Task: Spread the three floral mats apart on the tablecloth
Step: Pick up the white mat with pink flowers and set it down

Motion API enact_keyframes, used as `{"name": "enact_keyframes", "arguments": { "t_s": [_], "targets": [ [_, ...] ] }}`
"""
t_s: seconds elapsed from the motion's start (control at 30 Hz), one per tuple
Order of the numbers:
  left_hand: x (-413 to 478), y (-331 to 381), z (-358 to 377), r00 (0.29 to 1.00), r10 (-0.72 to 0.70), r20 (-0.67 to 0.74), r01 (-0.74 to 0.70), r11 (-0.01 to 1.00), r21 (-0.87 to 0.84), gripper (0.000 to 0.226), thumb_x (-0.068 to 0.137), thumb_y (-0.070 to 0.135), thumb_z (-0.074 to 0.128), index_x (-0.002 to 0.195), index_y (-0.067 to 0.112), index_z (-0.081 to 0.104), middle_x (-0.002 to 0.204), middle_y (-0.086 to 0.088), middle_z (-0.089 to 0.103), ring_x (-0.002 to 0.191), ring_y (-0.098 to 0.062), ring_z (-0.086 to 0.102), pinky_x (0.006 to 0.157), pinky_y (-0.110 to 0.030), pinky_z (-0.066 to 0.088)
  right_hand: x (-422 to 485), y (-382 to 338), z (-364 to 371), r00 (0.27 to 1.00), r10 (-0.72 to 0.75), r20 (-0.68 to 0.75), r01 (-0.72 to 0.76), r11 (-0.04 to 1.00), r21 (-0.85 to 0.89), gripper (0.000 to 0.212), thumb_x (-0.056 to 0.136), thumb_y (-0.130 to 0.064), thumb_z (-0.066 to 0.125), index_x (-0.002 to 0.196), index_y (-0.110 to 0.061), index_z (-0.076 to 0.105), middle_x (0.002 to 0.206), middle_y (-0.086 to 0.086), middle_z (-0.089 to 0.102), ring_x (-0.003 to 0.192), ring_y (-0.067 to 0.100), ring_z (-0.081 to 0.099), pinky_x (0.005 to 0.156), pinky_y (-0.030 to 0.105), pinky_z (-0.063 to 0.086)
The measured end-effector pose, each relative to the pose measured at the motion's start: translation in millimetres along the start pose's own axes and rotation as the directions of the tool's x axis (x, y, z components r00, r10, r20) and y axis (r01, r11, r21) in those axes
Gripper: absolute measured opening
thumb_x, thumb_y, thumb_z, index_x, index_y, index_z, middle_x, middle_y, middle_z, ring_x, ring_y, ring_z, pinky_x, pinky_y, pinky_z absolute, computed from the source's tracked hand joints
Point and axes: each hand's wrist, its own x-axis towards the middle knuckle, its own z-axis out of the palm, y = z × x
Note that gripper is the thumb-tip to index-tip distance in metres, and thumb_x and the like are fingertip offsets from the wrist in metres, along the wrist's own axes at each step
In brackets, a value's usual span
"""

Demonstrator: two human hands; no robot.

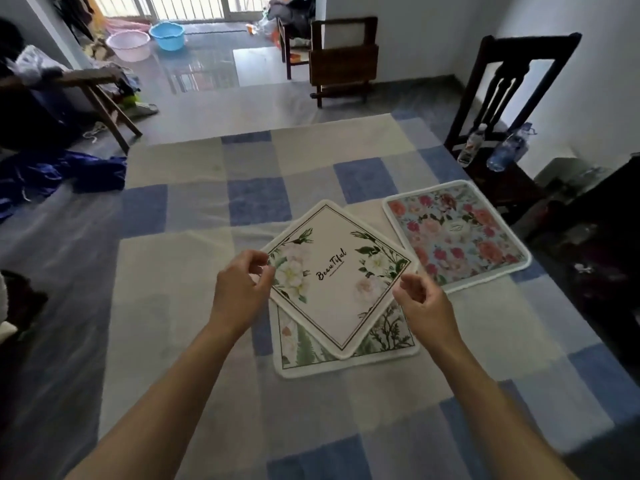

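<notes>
Three floral mats lie on the blue-and-white checked tablecloth (pixel 194 306). A white mat (pixel 332 292) with pale flowers and the word "Beautiful" sits turned like a diamond at the centre. It rests on top of a green fern mat (pixel 301 355), which shows only along its near edge. A pink rose mat (pixel 460 233) lies to the right, its left edge touching the white mat's right corner. My left hand (pixel 239 289) hovers at the white mat's left corner. My right hand (pixel 424 303) is at its lower right edge. Both have loosely curled fingers, held apart and holding nothing.
A dark wooden chair (pixel 509 98) holding two plastic bottles (pixel 498 150) stands at the table's far right corner. Blue cloth (pixel 62 174) lies on the floor to the left. A folded wooden table (pixel 341 60) and two basins (pixel 145 39) stand further back.
</notes>
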Motion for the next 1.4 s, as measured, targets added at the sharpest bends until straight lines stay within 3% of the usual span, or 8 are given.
{"name": "enact_keyframes", "arguments": {
  "t_s": [0.23, 0.53, 0.67, 0.83, 1.0, 1.13, 1.3, 1.4],
  "targets": [
    [55, -22, 22, 0.988, -0.003, 0.156, -0.001, 1.0, 0.025, 0.024, 0.089, 0.024, 0.065, 0.112, 0.018, 0.065, 0.092, 0.005, 0.068, 0.081, 0.003, 0.061, 0.061, -0.005, 0.041, 11, 20, 32, 0.978, 0.194, -0.069, -0.194, 0.981, 0.014, 0.029, 0.091, -0.03, 0.066, 0.118, -0.025, 0.057, 0.11, -0.003, 0.064, 0.098, 0.011, 0.061, 0.077, 0.024, 0.047],
    [110, -37, 56, 0.951, -0.034, 0.307, -0.013, 0.988, 0.152, 0.035, 0.093, 0.03, 0.061, 0.125, 0.015, 0.06, 0.112, -0.003, 0.065, 0.1, -0.017, 0.061, 0.09, -0.041, 0.054, 27, 33, 61, 0.915, 0.397, -0.069, -0.391, 0.916, 0.087, 0.055, 0.091, -0.035, 0.066, 0.138, -0.02, 0.043, 0.127, 0.006, 0.061, 0.106, 0.022, 0.064, 0.092, 0.047, 0.055],
    [131, -45, 69, 0.943, -0.031, 0.331, -0.059, 0.964, 0.258, 0.04, 0.091, 0.035, 0.061, 0.127, 0.017, 0.057, 0.119, -0.003, 0.06, 0.108, -0.019, 0.056, 0.093, -0.041, 0.051, 30, 36, 70, 0.898, 0.407, -0.167, -0.4, 0.913, 0.075, 0.052, 0.089, -0.035, 0.067, 0.135, -0.019, 0.046, 0.12, 0.002, 0.062, 0.1, 0.016, 0.063, 0.082, 0.032, 0.052],
    [143, -49, 86, 0.953, 0.021, 0.303, -0.119, 0.944, 0.308, 0.032, 0.088, 0.031, 0.063, 0.117, 0.017, 0.062, 0.107, -0.004, 0.063, 0.096, -0.02, 0.058, 0.084, -0.039, 0.052, 27, 47, 74, 0.88, 0.401, -0.254, -0.402, 0.914, 0.048, 0.035, 0.085, -0.031, 0.071, 0.113, -0.022, 0.053, 0.094, -0.014, 0.063, 0.081, -0.003, 0.06, 0.063, 0.016, 0.045],
    [152, -52, 92, 0.969, -0.001, 0.246, -0.079, 0.946, 0.315, 0.019, 0.091, 0.029, 0.059, 0.105, 0.018, 0.067, 0.098, -0.004, 0.065, 0.086, -0.02, 0.06, 0.075, -0.038, 0.052, 39, 51, 71, 0.871, 0.393, -0.294, -0.412, 0.911, -0.004, 0.034, 0.085, -0.041, 0.071, 0.108, -0.022, 0.054, 0.084, -0.015, 0.063, 0.073, -0.003, 0.06, 0.055, 0.013, 0.041],
    [156, -53, 89, 0.985, 0.031, 0.171, -0.084, 0.947, 0.312, 0.016, 0.091, 0.02, 0.063, 0.102, 0.013, 0.072, 0.095, -0.007, 0.068, 0.084, -0.022, 0.061, 0.078, -0.038, 0.051, 45, 58, 66, 0.862, 0.388, -0.327, -0.434, 0.897, -0.08, 0.013, 0.087, -0.028, 0.071, 0.085, -0.015, 0.069, 0.07, -0.014, 0.065, 0.062, -0.002, 0.061, 0.045, 0.005, 0.039],
    [153, -52, 80, 0.987, -0.024, 0.158, -0.027, 0.95, 0.311, 0.006, 0.089, 0.017, 0.066, 0.09, 0.014, 0.07, 0.086, -0.006, 0.069, 0.079, -0.022, 0.062, 0.075, -0.036, 0.051, 45, 58, 67, 0.883, 0.347, -0.318, -0.41, 0.898, -0.161, 0.017, 0.087, -0.023, 0.071, 0.072, -0.016, 0.069, 0.066, -0.003, 0.069, 0.059, 0.01, 0.066, 0.053, 0.018, 0.048],
    [148, -49, 71, 0.987, -0.044, 0.154, -0.003, 0.955, 0.297, 0.006, 0.089, 0.017, 0.065, 0.09, 0.013, 0.07, 0.086, -0.005, 0.068, 0.079, -0.021, 0.061, 0.072, -0.032, 0.046, 45, 53, 65, 0.893, 0.325, -0.313, -0.385, 0.909, -0.156, 0.017, 0.087, -0.025, 0.071, 0.072, -0.018, 0.067, 0.065, -0.005, 0.069, 0.059, 0.008, 0.066, 0.05, 0.015, 0.044]
  ]
}}
